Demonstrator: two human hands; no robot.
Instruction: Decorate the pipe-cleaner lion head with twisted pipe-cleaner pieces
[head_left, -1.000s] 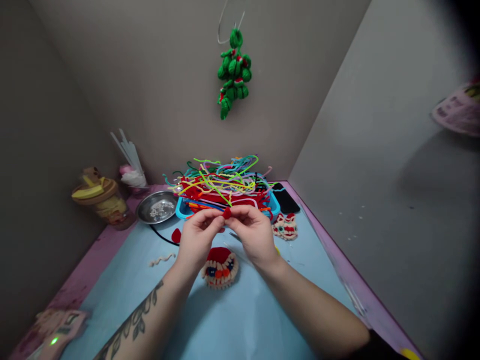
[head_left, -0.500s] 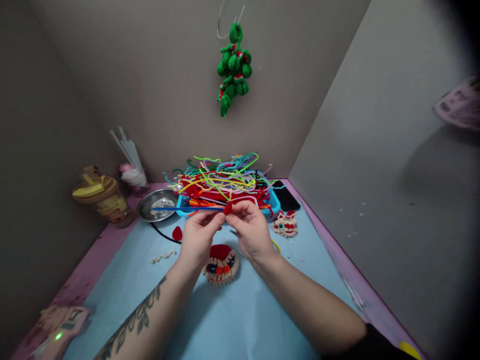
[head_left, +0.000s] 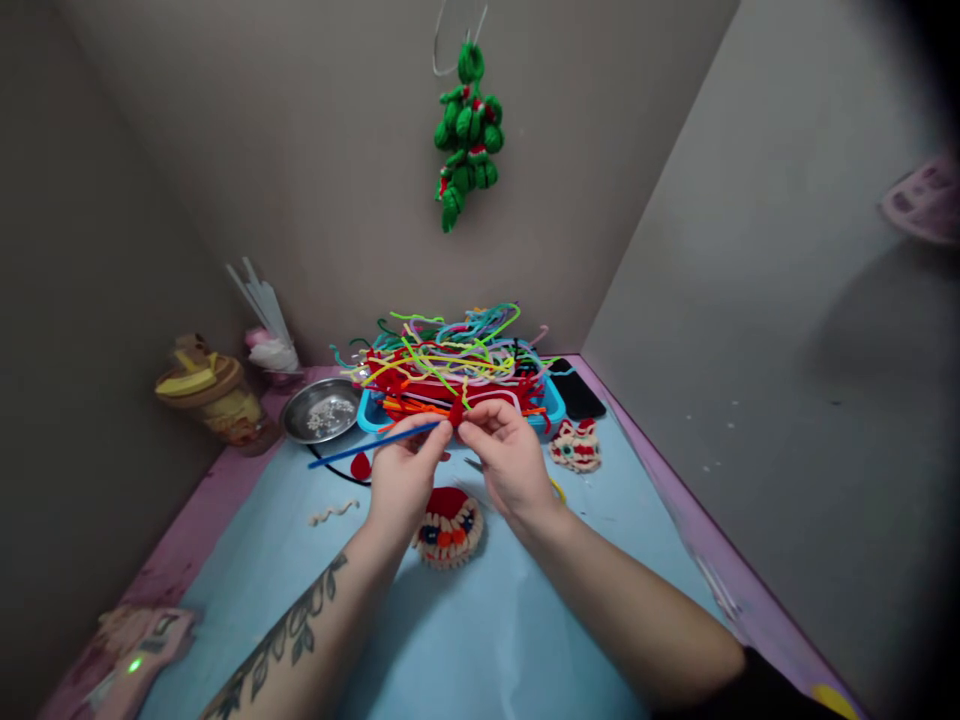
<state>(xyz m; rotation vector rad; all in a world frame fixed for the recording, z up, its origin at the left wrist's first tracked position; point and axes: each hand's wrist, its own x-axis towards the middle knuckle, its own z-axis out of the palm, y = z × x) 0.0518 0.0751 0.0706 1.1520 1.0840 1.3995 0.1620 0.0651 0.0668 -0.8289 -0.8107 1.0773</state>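
My left hand [head_left: 403,478] is closed, its thumb and fingers pinching a blue pipe cleaner [head_left: 367,447] whose free end sticks out to the left. Between both sets of fingertips stands a small red fuzzy piece [head_left: 456,410], shaped like a leaf or an ear. My right hand [head_left: 510,462] pinches this red piece from the other side. Below the hands lies a round lion-like face of pipe cleaners [head_left: 450,540] in red, cream, orange and blue, partly behind my left wrist. Another red piece [head_left: 361,466] rests left of my left hand.
Behind the hands, a blue basket [head_left: 556,408] overflows with coloured pipe cleaners [head_left: 450,360]. A metal bowl [head_left: 294,415] of small beads, a cup [head_left: 225,400] and white sticks [head_left: 262,300] stand left. At right are a phone [head_left: 581,392] and another pipe-cleaner face [head_left: 576,446]. A glue gun [head_left: 146,655] lies front left.
The blue pipe cleaner's free end has swung down, from nearly level to sloping toward the lower left. Both hands keep their pinch near the red piece. The view has shifted slightly.
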